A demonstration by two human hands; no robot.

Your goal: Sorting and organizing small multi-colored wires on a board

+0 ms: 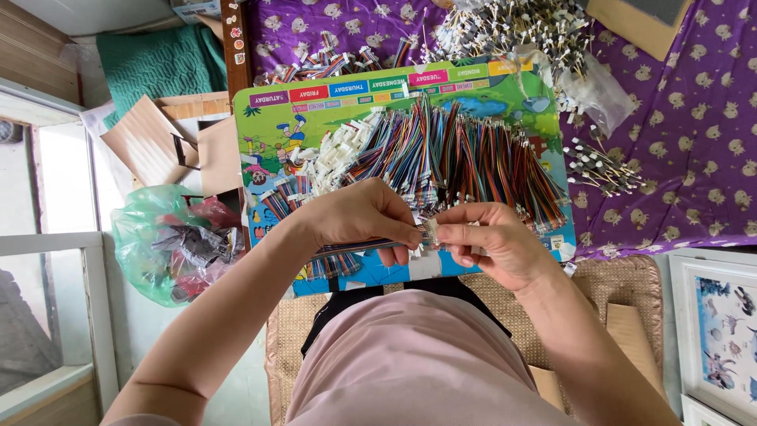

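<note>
Purple patterned cloth, colourful picture board, woven mat, green plastic bag

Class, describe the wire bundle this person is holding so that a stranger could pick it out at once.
Start at the colourful picture board on the purple cloth, heaped with multicoloured wire bundles. At its near edge, the left hand and right hand meet. The held wire bundle is pinched between them, lifted clear of the heap, its white connector at the fingertips.

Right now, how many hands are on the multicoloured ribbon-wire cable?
2: the left hand pinches the multicoloured ribbon-wire cable from the left; the right hand grips its white connector end. No other hands show.
</note>
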